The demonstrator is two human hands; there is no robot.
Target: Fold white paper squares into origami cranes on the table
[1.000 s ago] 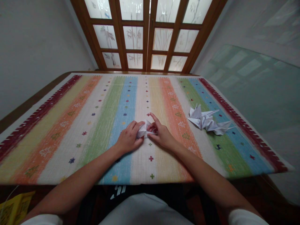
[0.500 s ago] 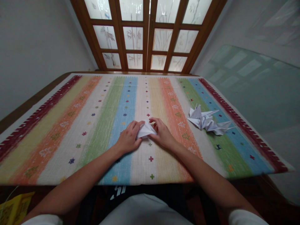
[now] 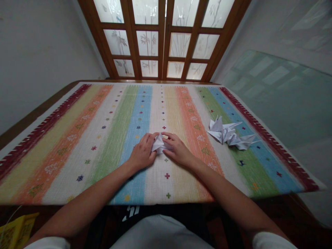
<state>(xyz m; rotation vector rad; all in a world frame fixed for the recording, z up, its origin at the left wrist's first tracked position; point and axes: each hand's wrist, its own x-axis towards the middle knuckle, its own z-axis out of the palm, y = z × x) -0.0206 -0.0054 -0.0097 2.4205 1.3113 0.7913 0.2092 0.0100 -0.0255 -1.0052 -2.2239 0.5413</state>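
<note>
A small piece of folded white paper point(image 3: 158, 143) lies between my hands at the near middle of the striped tablecloth. My left hand point(image 3: 143, 150) closes on its left side, with the thumb at the near edge and fingertips at the far one. On the right side, my right hand point(image 3: 178, 148) grips the paper between thumb and fingers, its fingertips at the peak of a raised flap. My fingers cover both ends of the paper. Folded white paper cranes point(image 3: 223, 130) rest to the right, apart from my hands.
The striped tablecloth point(image 3: 109, 138) covers the table. Beyond the far edge stand wooden doors with glass panes point(image 3: 147, 43). A glass-like panel point(image 3: 280, 93) leans along the right wall. A yellow basket point(image 3: 19, 228) sits low at the near left.
My right fingertips have moved left toward the middle of the paper. A flap now stands up in a peak there, where the paper lay flatter. My left hand has hardly moved.
</note>
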